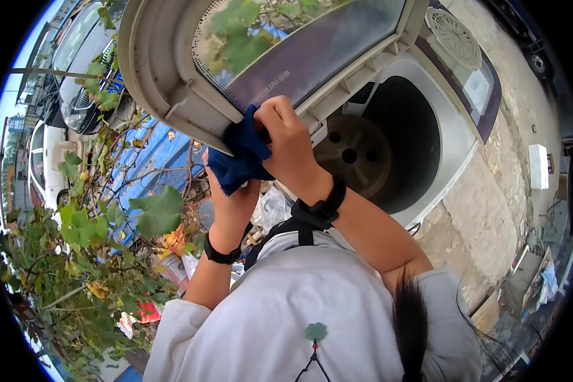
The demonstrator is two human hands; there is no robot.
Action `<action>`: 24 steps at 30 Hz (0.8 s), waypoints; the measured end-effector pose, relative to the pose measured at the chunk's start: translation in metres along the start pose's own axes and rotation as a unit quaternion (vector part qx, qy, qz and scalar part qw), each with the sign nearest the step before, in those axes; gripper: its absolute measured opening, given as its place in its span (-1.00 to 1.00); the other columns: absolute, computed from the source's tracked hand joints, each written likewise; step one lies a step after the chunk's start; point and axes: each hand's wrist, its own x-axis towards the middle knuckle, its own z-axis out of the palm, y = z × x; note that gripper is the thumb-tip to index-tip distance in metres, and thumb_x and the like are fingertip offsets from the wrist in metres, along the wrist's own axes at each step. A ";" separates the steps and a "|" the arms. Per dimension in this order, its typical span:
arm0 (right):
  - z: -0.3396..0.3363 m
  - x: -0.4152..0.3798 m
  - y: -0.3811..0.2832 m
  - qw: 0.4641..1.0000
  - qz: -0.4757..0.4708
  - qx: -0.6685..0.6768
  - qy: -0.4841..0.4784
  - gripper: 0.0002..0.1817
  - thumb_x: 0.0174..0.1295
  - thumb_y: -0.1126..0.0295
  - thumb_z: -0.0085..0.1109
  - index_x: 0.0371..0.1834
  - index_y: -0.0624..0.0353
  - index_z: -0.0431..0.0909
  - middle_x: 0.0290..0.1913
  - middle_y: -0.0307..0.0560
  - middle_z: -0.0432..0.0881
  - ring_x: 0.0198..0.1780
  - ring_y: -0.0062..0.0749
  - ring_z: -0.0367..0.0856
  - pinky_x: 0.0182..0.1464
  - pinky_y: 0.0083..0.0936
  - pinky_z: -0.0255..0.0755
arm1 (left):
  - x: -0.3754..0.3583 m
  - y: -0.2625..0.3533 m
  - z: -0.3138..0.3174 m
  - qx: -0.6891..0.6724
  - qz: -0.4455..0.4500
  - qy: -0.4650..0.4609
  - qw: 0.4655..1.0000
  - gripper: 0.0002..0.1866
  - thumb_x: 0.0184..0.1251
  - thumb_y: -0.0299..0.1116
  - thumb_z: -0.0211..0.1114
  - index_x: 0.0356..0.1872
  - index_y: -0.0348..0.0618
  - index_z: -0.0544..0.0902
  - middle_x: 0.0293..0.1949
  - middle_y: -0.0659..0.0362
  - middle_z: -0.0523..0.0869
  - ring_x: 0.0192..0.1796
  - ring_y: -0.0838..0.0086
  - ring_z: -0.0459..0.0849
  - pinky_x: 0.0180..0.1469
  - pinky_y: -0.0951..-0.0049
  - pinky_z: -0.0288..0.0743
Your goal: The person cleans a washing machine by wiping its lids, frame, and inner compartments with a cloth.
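Observation:
A dark blue cloth (240, 156) is bunched against the lower corner of a raised washing machine lid (165, 70). My right hand (290, 143) is closed on the cloth, its fingers bent into the fabric beside the lid's inner edge. Below and to the left, my left hand (232, 200) grips the cloth from underneath; the fabric and the lid's corner hide most of its fingers. The lid has a dusty see-through window (318, 54). Under it, the washing machine (449, 105) shows its dark round tub (420, 137).
A second lid (487, 95) with a round vented disc stands open at the machine's right. Vines (76, 254) crowd the left side, with blue sheeting (149, 162) behind them. Parked cars (76, 83) are at upper left. A white block (538, 167) lies on the concrete ground.

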 end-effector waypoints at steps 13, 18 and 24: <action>-0.001 0.031 -0.021 0.996 -0.073 0.037 0.039 -0.65 -0.14 0.64 0.34 -0.25 0.15 0.50 -0.23 -0.10 0.44 -0.28 -0.16 0.55 -0.30 -0.39 0.46 | 0.009 -0.001 -0.016 -0.026 -0.136 -0.073 0.988 -0.39 0.10 -0.71 0.37 0.25 -0.33 0.43 0.22 0.00 0.54 0.26 0.26 0.54 0.29 0.31 0.41; -0.003 -0.009 0.012 0.998 0.035 0.025 -0.055 -0.70 -0.17 0.66 0.31 -0.35 0.16 0.49 -0.29 -0.11 0.42 -0.26 -0.11 0.56 -0.30 -0.30 0.47 | 0.014 0.012 -0.015 0.017 -0.070 -0.079 0.994 -0.42 0.06 -0.65 0.40 0.19 -0.29 0.47 0.14 0.02 0.54 0.21 0.22 0.55 0.23 0.28 0.44; -0.004 0.041 -0.029 0.992 -0.101 0.062 0.051 -0.72 -0.15 0.61 0.39 -0.33 0.16 0.55 -0.23 -0.13 0.49 -0.35 -0.24 0.58 -0.31 -0.43 0.49 | 0.008 0.004 -0.010 0.036 -0.096 -0.082 0.991 -0.57 0.11 -0.63 0.43 0.06 -0.29 0.58 0.05 0.04 0.65 0.07 0.23 0.65 0.13 0.33 0.49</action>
